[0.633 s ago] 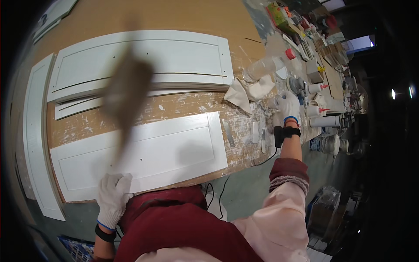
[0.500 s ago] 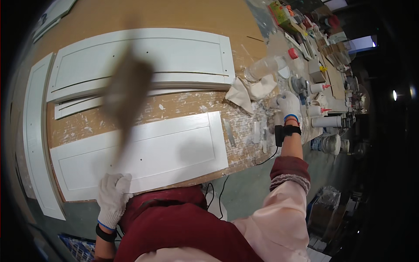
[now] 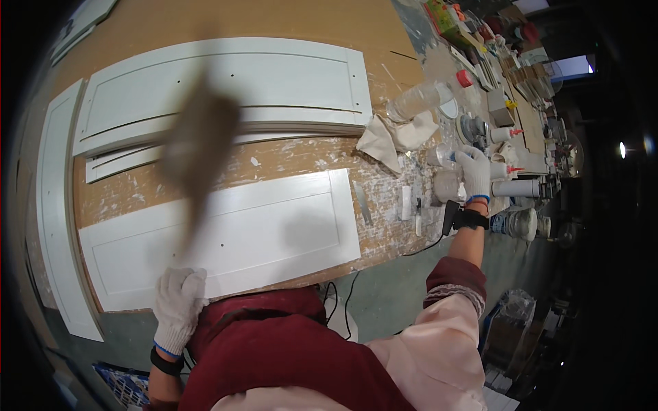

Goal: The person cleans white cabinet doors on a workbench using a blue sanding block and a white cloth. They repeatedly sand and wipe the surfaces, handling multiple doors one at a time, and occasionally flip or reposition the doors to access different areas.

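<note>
Clearly, we have two gloved hands at a paint-spotted table [image 3: 301, 162], set well apart from each other. At the lower left of the frame, our left hand [image 3: 179, 298] rests on the near edge of a white panel [image 3: 277, 233], its fingers bent downward; whether they grip that edge, we cannot tell. The panel lies flat across the lower middle of the frame, its near edge just in front of our dark red apron [image 3: 274, 349].

Right of centre, our right hand [image 3: 474, 171] is stretched out over the table, its fingers curved toward a clear cup [image 3: 441, 155]. We cannot tell whether they close on anything, since the back of the glove hides the fingertips. A cloudy jar [image 3: 447, 185] stands just beside that hand, and a black band [image 3: 469, 218] circles the wrist.

Between the panel and the jar, we see a flat metal strip [image 3: 362, 203] and a small pale strip [image 3: 406, 203]. Above them lies a crumpled cloth [image 3: 397, 140], near a clear bottle [image 3: 417, 103] with a red cap. In the upper left we find a stack of white panels [image 3: 274, 85], with a long narrow board [image 3: 58, 205] along the left side. A dark blur [image 3: 203, 137] covers part of the stack.
</note>
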Tool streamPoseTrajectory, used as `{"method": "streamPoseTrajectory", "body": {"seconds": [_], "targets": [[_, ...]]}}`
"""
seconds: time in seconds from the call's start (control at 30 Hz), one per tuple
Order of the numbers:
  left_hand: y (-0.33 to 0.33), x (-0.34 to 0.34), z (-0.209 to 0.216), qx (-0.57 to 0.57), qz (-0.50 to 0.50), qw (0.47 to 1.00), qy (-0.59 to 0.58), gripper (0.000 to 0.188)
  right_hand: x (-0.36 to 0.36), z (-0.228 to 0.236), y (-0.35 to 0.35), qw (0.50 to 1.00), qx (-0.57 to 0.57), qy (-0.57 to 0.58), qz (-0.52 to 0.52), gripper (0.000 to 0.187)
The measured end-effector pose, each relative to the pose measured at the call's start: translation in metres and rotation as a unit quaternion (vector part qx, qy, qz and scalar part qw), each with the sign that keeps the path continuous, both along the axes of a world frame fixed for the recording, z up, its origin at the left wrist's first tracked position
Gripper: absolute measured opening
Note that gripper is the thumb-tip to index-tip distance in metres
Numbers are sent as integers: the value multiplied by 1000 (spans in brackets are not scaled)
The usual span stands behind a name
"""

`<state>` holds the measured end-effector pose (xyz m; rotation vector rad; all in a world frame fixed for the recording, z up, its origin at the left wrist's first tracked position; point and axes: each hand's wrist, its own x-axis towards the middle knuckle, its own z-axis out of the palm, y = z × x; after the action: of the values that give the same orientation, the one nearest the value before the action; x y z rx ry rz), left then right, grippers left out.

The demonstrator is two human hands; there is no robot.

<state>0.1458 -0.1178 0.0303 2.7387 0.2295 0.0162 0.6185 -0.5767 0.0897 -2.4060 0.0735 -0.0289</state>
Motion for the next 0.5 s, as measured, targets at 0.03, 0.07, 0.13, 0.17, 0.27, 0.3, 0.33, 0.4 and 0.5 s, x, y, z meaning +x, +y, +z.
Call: {"method": "streamPoseTrajectory", "body": {"seconds": [0.03, 0.07, 0.13, 0.17, 0.27, 0.3, 0.33, 0.4, 0.5], "targets": [[0, 0, 0, 3, -4, 1000, -12, 63, -7, 2, 0, 998, 60, 25, -11, 31], [0, 1, 0, 0, -7, 1000, -12, 61, -14, 4, 1, 992, 118, 48, -22, 31], [1, 1, -1, -4, -12, 1000, -14, 59, -29, 5, 5, 983, 177, 50, -8, 29], [2, 0, -1, 0, -12, 1000, -17, 59, -38, 6, 9, 978, 202, 57, -7, 27], [1, -3, -9, -39, 14, 999, 2, 61, -60, 8, 24, 958, 277, 79, 17, 22], [0, -4, -14, -88, 41, 995, 25, 61, -65, 9, 28, 949, 302, 87, 29, 20], [0, -3, -16, -116, 49, 991, 38, 62, -71, 10, 26, 951, 285, 106, 53, 18], [-2, 2, -17, -147, 47, 986, 56, 63, -81, 13, 20, 952, 250, 144, 102, 15], [-9, 5, -21, -143, 40, 988, 44, 63, -103, 6, 34, 983, 145, 63, 96, 15]]}}
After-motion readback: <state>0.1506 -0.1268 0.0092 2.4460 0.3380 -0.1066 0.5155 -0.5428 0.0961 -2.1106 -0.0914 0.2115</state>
